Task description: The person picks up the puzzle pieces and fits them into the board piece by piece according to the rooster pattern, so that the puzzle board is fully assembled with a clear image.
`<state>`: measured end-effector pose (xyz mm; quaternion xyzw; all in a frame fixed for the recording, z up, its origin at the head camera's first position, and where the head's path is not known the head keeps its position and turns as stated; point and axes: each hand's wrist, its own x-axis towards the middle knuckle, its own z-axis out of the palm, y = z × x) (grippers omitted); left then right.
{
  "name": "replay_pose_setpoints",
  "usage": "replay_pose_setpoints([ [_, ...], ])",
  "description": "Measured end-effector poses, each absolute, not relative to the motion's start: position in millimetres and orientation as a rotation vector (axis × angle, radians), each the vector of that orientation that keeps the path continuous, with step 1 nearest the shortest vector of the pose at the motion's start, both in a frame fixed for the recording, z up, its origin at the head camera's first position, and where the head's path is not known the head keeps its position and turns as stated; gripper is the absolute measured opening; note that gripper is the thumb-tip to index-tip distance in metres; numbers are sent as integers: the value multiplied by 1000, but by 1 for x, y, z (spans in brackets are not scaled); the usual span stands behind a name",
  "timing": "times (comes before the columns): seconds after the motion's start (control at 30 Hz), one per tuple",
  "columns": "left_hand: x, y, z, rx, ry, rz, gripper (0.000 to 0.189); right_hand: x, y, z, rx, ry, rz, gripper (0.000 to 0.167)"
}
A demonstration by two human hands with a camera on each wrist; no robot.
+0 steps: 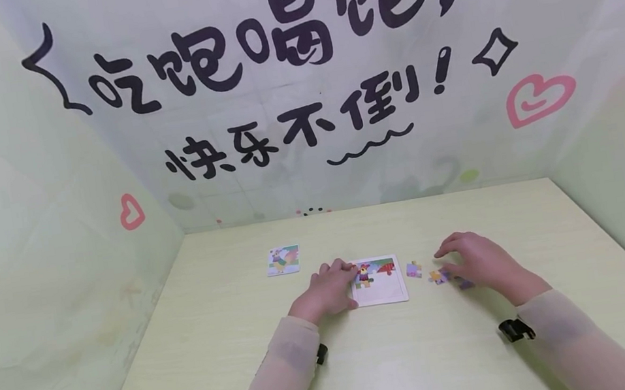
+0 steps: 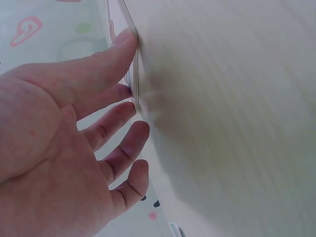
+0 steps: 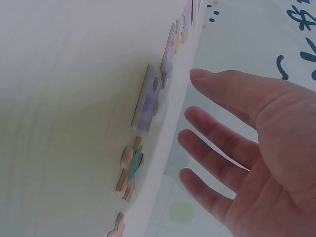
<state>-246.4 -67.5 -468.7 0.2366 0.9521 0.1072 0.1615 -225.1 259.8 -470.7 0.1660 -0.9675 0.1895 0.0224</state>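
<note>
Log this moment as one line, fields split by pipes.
left hand: touching puzzle tray | right hand: near loose pieces, holding nothing | puzzle tray: partly filled | picture card: left of puzzle tray

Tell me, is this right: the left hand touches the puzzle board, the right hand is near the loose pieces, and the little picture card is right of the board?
Almost! The head view shows the little picture card left of the puzzle board, not right. The rest is true.
</note>
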Motion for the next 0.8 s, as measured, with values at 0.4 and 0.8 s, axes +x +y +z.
replay_pose_setpoints([
  [0.4,-247,-68,-471,672,2718,316,79,-222,279,-471,482,-3016,580,24],
  [0.8,-248,-68,-473,677,2716,310,78,-217,294,-471,394,-3044,647,28],
])
